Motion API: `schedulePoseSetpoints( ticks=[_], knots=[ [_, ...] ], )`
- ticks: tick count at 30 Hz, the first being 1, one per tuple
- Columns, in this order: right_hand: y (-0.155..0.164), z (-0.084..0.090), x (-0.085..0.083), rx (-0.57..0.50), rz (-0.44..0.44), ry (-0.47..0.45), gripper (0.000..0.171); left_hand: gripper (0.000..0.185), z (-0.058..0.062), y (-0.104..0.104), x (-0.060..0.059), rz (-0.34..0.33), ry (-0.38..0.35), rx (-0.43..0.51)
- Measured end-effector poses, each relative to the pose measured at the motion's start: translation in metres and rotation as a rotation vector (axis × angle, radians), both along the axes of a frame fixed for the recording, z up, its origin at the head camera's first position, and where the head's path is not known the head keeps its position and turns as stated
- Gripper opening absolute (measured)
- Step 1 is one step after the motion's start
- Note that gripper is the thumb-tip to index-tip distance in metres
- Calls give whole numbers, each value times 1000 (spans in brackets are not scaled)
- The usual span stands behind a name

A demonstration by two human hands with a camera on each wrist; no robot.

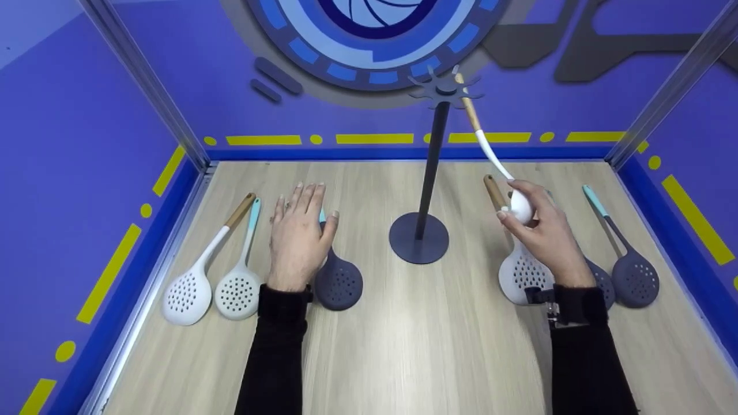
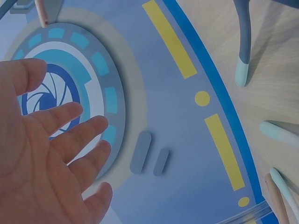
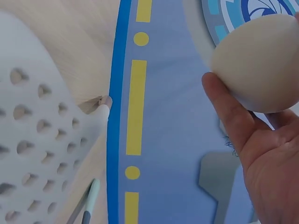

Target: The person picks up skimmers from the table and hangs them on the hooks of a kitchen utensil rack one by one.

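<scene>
The white ladle with a wooden handle tip [image 1: 490, 151] is held up off the table, just right of the dark grey hanging stand [image 1: 429, 173]. Its long axis runs on a slant: the rounded bowl is low and toward the person, and the handle climbs up and away to the left, its wooden end reaching the star-shaped hook crown at the top of the stand. The right hand [image 1: 545, 236] curls its thumb and fingers around the ladle's bowl, which the right wrist view shows as a smooth cream dome [image 3: 259, 63] resting against the fingers.

Beneath that hand, on the light wooden tabletop [image 1: 403, 346], lies a white perforated skimmer with a wooden handle [image 1: 522, 271], handle pointing away. Partly hidden beside the wrist is another dark skimmer, and further right a dark grey skimmer with a teal handle tip [image 1: 633, 276].

The left hand [image 1: 297, 239] is flat, palm down, fingers straight and close together, holding nothing; it sits above the handle of a dark grey perforated skimmer [image 1: 339, 283]. Left of it lie a white skimmer with a teal handle [image 1: 238, 294] and a white skimmer with a wooden handle [image 1: 187, 297], side by side.
</scene>
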State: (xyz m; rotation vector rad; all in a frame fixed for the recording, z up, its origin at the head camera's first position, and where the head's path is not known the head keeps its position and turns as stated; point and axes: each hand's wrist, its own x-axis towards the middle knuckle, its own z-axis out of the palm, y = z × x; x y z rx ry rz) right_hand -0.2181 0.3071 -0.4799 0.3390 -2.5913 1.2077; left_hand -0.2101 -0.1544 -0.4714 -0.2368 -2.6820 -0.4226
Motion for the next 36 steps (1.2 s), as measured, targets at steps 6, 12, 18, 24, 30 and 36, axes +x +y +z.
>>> schedulePoseSetpoints(
  ticks=[6,12,18,24,30,36],
  knots=[
    [8,4,3,-73,12,51,68,63,-1,0,-1,-6,3,5],
    [4,16,11,-135,81,123,66,63,-1,-1,0,-6,-10,6],
    [0,30,19,-182,127,178,63,63,0,0,0,-10,1,11],
    [5,28,17,-283,175,224,64,61,0,3,0,-18,22,9],
    [13,18,10,-314,203,239,67,62,1,9,0,-33,34,8],
    [23,6,0,-359,230,255,69,61,1,23,0,-75,53,18]
  ],
)
